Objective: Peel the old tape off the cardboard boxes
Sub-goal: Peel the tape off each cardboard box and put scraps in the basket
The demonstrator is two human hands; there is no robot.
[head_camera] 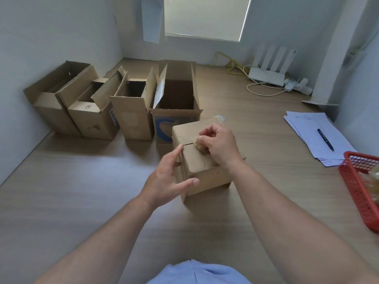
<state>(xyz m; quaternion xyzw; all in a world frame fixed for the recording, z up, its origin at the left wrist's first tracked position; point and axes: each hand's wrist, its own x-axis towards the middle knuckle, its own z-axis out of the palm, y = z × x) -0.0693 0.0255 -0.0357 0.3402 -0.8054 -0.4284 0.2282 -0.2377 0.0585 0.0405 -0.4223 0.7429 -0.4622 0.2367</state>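
A small closed cardboard box (202, 171) stands on the wooden table in front of me. My right hand (220, 143) rests on its top and pinches a crumpled wad of old tape (198, 142) that still runs onto the box's top seam. My left hand (167, 177) steadies the box's left side with straight fingers, the index finger at the top edge and the thumb on the near corner. Behind it, several open cardboard boxes (131, 111) stand in a row.
A red plastic basket (357, 187) sits at the right edge. Sheets of paper (315, 136) with a black pen (325, 139) lie to the right. A white router (266, 75) with cables stands at the back. A tape roll (219, 118) peeks out behind the small box.
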